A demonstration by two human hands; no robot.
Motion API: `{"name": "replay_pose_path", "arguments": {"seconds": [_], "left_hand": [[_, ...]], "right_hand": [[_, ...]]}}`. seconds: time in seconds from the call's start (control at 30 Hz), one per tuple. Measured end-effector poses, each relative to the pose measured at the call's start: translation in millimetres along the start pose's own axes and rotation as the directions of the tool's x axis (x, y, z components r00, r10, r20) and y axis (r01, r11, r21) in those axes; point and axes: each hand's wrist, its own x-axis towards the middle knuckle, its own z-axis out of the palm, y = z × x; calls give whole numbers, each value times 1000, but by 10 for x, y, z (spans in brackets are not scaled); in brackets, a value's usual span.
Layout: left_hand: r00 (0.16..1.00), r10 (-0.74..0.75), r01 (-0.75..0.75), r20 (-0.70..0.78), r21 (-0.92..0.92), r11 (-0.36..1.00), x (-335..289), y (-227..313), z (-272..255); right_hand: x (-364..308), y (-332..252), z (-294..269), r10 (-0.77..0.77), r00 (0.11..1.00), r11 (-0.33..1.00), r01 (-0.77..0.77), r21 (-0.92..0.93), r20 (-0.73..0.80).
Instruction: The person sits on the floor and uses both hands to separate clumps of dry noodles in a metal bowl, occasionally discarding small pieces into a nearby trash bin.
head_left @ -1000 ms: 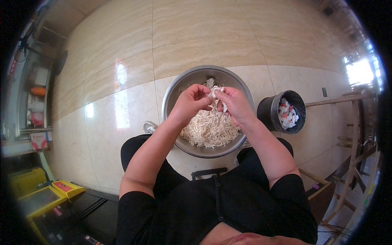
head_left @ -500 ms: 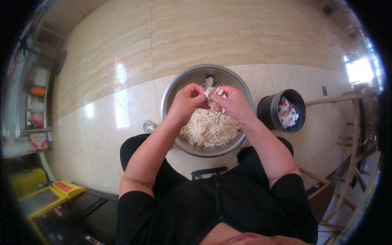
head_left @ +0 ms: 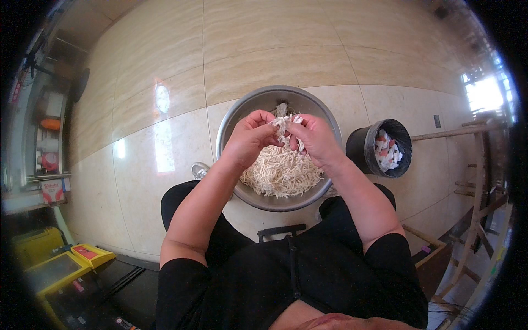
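Little changed over the last second — both hands in nearly the same spot above the metal basin, fingers only slightly reworked around the piece between them. Left hand curled, thumb and fingertips pinching one side of a pale, ragged piece of white meat; right hand likewise closed on the other side, knuckles up. Both held close together, almost touching, over the far half of the basin. Seemingly the same pulling-apart motion as half a second ago, with no fresh strand visibly dropped — a judgement that the shredding of this piece is mid-way, not finished.

Below the hands, a heap of pale shredded strands filling the near half of the basin, set on the tiled floor between the knees. To the right, well apart from the basin, a black bin holding white and reddish scraps. A small shiny object just left of the basin — too small to tell what. Yellow cases at lower left.
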Motion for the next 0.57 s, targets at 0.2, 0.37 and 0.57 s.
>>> {"name": "replay_pose_path", "arguments": {"seconds": [0.2,0.37,0.57], "left_hand": [[1000,1,-1,1,132,991,-25,15,40],[1000,20,-18,-17,99,995,-29,6,53],[997,69,-73,23,257,964,18,-42,-44]], "right_hand": [[-22,36,44,-150,988,976,146,-162,-18],[-44,-61,22,14,999,997,-17,-75,-38],[-35,-4,48,-153,988,946,138,-295,-30]]}}
